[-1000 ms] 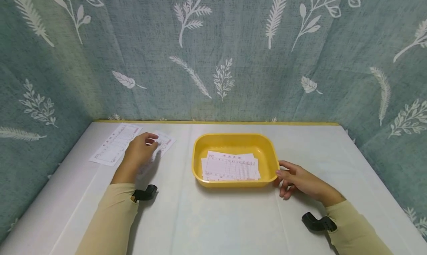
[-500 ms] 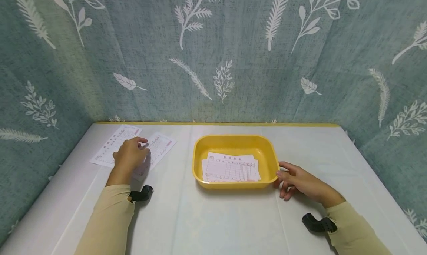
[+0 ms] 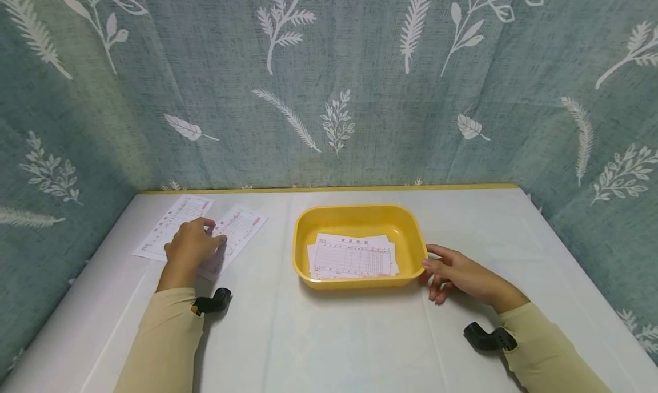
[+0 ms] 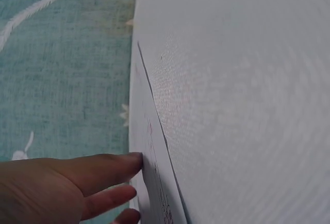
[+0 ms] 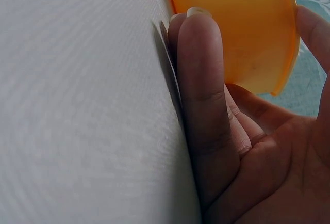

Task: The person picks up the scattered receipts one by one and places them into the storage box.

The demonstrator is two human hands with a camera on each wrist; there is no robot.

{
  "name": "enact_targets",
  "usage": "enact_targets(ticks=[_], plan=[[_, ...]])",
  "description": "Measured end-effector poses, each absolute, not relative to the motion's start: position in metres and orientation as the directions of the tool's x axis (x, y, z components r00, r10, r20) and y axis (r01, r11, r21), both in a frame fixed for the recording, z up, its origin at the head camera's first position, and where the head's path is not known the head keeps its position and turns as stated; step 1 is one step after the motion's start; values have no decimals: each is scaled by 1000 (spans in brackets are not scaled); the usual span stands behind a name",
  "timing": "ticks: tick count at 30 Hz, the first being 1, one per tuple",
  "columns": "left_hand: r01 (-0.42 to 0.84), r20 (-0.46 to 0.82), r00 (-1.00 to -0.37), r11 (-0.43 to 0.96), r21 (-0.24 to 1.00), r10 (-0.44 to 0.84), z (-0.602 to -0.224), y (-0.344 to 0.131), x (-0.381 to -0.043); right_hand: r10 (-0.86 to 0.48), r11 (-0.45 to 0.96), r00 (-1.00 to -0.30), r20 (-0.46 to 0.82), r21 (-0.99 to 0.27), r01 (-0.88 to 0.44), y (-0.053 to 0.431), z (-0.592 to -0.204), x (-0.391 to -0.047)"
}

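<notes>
My left hand [image 3: 191, 242] is over two printed paper forms at the table's left. Its thumb and fingertips touch the surface of the nearer form [image 3: 240, 226], seen edge-on as a thin sheet [image 4: 157, 157] in the left wrist view. Partly under the hand lies the other form [image 3: 169, 224]. At the table's middle is a yellow plastic basin [image 3: 300, 233] with several forms [image 3: 352, 257] stacked loosely inside. My right hand [image 3: 465, 276] holds the basin's right front corner, thumb at the rim and index finger along the outer wall. Its remaining fingers curl beside the table.
A white cloth covers the table [image 3: 339, 341]. Behind it hangs a green leaf-patterned curtain [image 3: 308, 96], with a yellow strip [image 3: 267, 189] along the back edge. Both wrists wear black camera mounts [image 3: 213, 301].
My left hand has moved left and down from above the nearer form until its fingertips touch the paper. The right hand stays at the basin. The head view shifts slightly.
</notes>
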State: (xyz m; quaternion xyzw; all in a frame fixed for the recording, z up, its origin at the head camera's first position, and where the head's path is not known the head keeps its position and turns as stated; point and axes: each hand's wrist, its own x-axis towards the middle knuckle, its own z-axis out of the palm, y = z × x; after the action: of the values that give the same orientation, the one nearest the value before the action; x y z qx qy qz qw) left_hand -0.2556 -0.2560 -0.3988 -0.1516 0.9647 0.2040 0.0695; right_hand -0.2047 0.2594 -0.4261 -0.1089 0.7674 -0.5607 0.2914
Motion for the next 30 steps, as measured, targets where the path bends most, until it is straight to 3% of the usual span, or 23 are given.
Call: enact_targets(ticks=[19,30], plan=[[-366,-182,-930,860,355,-320,-401,-256,-257,-481,354,-809,-338,-919,174,258,-425,-204],[-321,-177,-945,876,361,-274,-405,-262,-255,-478,350,-807,-347,-918,188,257,-426,-203]])
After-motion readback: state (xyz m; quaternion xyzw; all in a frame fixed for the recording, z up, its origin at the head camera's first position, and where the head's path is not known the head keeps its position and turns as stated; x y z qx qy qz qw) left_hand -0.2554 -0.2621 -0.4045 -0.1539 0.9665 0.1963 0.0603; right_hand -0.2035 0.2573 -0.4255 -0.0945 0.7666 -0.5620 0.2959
